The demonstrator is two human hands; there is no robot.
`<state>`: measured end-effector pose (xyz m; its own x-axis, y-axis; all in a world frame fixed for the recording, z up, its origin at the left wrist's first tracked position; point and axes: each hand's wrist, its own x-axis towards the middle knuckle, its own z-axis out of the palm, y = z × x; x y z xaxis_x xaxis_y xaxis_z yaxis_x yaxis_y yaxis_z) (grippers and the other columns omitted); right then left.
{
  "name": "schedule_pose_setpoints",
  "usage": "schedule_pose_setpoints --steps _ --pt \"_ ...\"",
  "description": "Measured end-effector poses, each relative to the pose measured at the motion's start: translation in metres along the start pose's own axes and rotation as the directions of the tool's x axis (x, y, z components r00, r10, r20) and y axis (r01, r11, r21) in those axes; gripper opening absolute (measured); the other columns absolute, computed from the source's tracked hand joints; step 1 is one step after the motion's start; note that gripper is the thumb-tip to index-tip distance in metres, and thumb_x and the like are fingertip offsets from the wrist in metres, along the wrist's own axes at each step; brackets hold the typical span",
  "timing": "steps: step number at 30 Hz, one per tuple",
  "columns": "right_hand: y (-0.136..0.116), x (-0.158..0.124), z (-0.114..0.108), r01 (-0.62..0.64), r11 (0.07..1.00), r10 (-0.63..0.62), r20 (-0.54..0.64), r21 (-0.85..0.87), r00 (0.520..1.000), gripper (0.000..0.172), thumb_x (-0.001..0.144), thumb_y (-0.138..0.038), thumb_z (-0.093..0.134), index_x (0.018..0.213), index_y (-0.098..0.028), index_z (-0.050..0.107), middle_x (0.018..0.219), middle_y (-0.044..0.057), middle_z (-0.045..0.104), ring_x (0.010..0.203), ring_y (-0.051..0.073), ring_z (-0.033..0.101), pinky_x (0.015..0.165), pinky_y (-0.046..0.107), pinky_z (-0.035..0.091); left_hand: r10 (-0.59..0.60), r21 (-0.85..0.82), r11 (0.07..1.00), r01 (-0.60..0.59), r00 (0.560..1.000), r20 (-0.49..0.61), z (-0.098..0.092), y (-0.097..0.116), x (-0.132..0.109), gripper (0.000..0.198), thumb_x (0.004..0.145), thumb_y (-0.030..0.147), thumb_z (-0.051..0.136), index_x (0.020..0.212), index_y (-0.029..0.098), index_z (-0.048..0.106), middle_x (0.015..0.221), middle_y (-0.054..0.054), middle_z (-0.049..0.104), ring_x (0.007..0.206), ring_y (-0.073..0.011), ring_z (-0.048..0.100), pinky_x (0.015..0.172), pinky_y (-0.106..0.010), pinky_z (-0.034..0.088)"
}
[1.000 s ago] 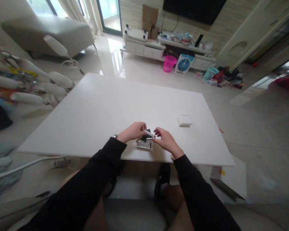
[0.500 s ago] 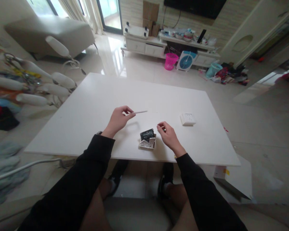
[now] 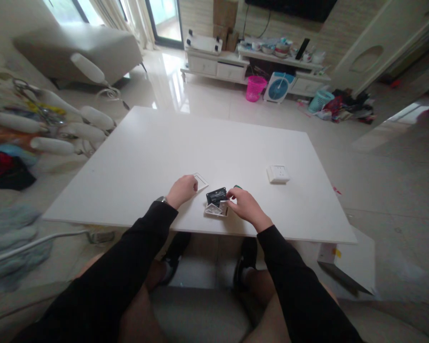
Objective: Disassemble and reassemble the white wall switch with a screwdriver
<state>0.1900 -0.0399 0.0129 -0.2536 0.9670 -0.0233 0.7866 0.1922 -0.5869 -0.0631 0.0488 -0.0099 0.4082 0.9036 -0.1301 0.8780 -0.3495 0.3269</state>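
My left hand [image 3: 183, 191] is closed on one edge of a thin white square frame [image 3: 204, 180], its opening showing, tilted just above or against the table. My right hand [image 3: 246, 206] is pinched at the right side of a small white box [image 3: 217, 215]. Something dark green [image 3: 238, 186] pokes out past its fingers; its kind is hidden. Inside the box lie a black module [image 3: 216, 196] and pale plate pieces [image 3: 213, 208]. The right fingertips touch or overlap the box's contents; which one I cannot tell. Further right sits a white wall socket [image 3: 279, 174] on a thick base.
The white table [image 3: 157, 147] spans the view, its front edge just before my legs. Beyond it stand a TV cabinet [image 3: 232, 71], a pink basket [image 3: 255, 88] and a blue fan [image 3: 279, 87]. White lamp arms [image 3: 93, 116] reach close to the table's left edge.
My left hand has come down and to the right with the white frame, turning its opening into view. My right hand has moved left to the box's contents.
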Motion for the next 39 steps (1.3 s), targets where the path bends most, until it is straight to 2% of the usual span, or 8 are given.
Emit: schedule_pose_setpoints --steps 10,16,18,23,27,30,33,39 --pt "-0.005 -0.001 -0.008 -0.019 0.999 0.020 0.058 -0.025 0.998 0.008 0.090 -0.015 0.065 0.094 -0.020 0.071 0.092 0.005 0.070 0.086 0.019 0.063 0.077 0.029 0.044 -0.016 -0.043 0.999 0.022 0.991 0.134 0.013 0.004 0.005 0.014 0.072 0.009 0.059 0.070 0.017 0.070 0.077 -0.008 0.072 0.076 -0.0194 0.063 0.073 -0.028 0.046" --pt "-0.006 -0.001 -0.011 -0.039 0.999 0.041 0.067 -0.038 0.997 0.008 0.090 -0.017 0.066 0.095 -0.020 0.071 0.095 0.007 0.073 0.087 0.021 0.065 0.076 0.030 0.045 0.019 -0.083 0.997 -0.010 0.993 0.115 -0.004 0.005 0.005 0.016 0.065 0.006 0.063 0.072 0.016 0.072 0.080 -0.007 0.074 0.075 -0.0177 0.063 0.071 -0.027 0.044" --pt "-0.008 -0.002 -0.011 -0.039 0.998 0.043 0.072 -0.053 0.996 0.010 0.090 -0.015 0.065 0.095 -0.020 0.072 0.095 0.007 0.074 0.088 0.021 0.066 0.077 0.030 0.045 0.009 -0.113 0.994 0.012 0.984 0.179 -0.017 0.009 0.002 0.011 0.066 0.009 0.066 0.071 0.016 0.073 0.075 -0.006 0.074 0.071 -0.0175 0.064 0.066 -0.026 0.044" --pt "-0.011 0.000 -0.006 -0.030 0.994 0.041 0.106 -0.104 0.993 0.016 0.090 -0.012 0.062 0.094 -0.021 0.074 0.097 0.008 0.076 0.088 0.022 0.068 0.076 0.030 0.045 0.065 -0.271 0.961 0.057 0.904 0.423 -0.036 0.031 -0.014 0.010 0.073 0.025 0.070 0.073 0.018 0.077 0.062 -0.003 0.071 0.063 -0.0180 0.067 0.059 -0.025 0.043" --pt "-0.012 0.002 -0.001 -0.025 0.990 0.042 0.121 -0.139 0.992 0.019 0.088 -0.009 0.061 0.090 -0.021 0.075 0.097 0.007 0.075 0.088 0.021 0.068 0.075 0.029 0.043 0.059 -0.119 0.993 -0.024 0.953 0.297 -0.026 0.051 -0.024 0.011 0.074 0.028 0.074 0.079 0.020 0.080 0.067 -0.005 0.073 0.067 -0.0199 0.068 0.062 -0.027 0.044" --pt "-0.013 0.003 0.000 -0.025 0.980 0.056 0.156 -0.195 0.986 0.018 0.087 -0.009 0.061 0.089 -0.021 0.075 0.096 0.006 0.074 0.086 0.019 0.066 0.072 0.027 0.041 0.060 -0.084 0.996 -0.039 0.961 0.269 -0.014 0.060 -0.026 0.017 0.077 0.035 0.077 0.084 0.021 0.081 0.076 -0.008 0.075 0.073 -0.0209 0.069 0.066 -0.027 0.045" --pt "-0.012 0.004 0.000 -0.022 0.974 0.067 0.195 -0.225 0.978 0.018 0.087 -0.010 0.059 0.088 -0.021 0.074 0.096 0.006 0.074 0.086 0.018 0.064 0.071 0.026 0.039 0.067 -0.066 0.996 -0.052 0.966 0.249 -0.010 0.064 -0.026 0.013 0.077 0.029 0.075 0.084 0.020 0.080 0.083 -0.009 0.077 0.077 -0.0217 0.070 0.068 -0.027 0.046" --pt "-0.007 0.004 -0.001 -0.012 0.992 0.027 0.119 -0.127 0.992 0.017 0.087 -0.012 0.057 0.086 -0.020 0.072 0.087 0.005 0.072 0.080 0.017 0.062 0.072 0.026 0.039 0.164 -0.350 0.935 -0.046 0.936 0.313 -0.031 0.052 -0.019 0.010 0.078 0.024 0.068 0.080 0.017 0.075 0.064 -0.002 0.069 0.054 -0.0141 0.062 0.059 -0.026 0.044"
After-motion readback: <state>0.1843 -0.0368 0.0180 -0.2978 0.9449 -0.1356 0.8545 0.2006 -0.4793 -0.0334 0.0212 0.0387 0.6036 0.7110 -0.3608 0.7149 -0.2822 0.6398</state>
